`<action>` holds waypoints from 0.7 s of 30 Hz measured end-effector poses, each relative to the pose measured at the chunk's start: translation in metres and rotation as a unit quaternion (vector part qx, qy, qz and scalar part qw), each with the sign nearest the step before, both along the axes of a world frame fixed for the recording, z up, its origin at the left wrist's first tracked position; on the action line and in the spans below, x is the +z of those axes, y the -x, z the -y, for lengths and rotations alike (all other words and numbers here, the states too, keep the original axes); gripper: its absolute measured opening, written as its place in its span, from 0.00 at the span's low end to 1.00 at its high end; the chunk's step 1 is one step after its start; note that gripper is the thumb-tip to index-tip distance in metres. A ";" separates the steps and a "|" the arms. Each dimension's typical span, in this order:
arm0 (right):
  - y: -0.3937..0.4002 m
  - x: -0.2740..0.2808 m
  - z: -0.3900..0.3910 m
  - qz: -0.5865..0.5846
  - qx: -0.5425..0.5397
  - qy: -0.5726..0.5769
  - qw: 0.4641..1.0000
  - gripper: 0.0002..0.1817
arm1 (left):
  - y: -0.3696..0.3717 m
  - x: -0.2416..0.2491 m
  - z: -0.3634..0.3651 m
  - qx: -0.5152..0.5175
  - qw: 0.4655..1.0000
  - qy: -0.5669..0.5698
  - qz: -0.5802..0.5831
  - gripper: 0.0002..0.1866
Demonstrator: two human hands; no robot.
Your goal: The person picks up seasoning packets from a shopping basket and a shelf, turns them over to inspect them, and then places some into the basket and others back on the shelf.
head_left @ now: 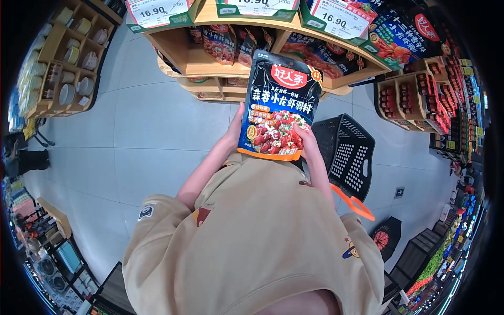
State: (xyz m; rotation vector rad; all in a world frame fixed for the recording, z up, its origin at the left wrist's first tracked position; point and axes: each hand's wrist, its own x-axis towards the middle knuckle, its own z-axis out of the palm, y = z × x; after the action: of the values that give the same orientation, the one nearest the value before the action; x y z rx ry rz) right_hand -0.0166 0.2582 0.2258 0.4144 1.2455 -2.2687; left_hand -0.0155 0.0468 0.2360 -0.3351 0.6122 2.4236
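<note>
Dark navy seasoning packet (279,105) with red logo, white lettering, red crayfish picture and orange bottom edge. At four o'clock, black perforated shopping basket (345,152) with orange handle (354,202). At six o'clock, tan shirt (252,241); pale grey floor tiles (142,131) at nine o'clock.

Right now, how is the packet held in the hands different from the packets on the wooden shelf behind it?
The held packet is upright with its whole front in view, gripped by the left hand and right hand; the shelf packets sit inside the wooden shelf, partly hidden. The held packet is mostly dark blue; the shelf packets look redder. Both show red food pictures.
</note>
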 end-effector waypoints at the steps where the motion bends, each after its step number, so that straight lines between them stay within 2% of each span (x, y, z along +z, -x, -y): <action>1: 0.000 0.001 0.000 0.001 0.000 0.000 1.000 0.21 | -0.001 0.002 0.000 0.000 1.000 0.000 0.001 0.37; 6: -0.002 0.001 -0.002 0.005 0.004 -0.015 1.000 0.20 | -0.003 0.006 -0.001 -0.006 0.999 0.039 0.018 0.38; 21: 0.002 -0.003 -0.001 0.000 0.012 -0.009 1.000 0.21 | -0.001 -0.003 0.001 0.001 0.998 0.049 0.025 0.38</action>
State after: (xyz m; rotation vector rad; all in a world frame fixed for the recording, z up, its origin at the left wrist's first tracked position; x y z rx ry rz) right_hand -0.0190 0.2593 0.2231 0.4038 1.2642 -2.2384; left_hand -0.0148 0.0460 0.2329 -0.4354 0.7092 2.3838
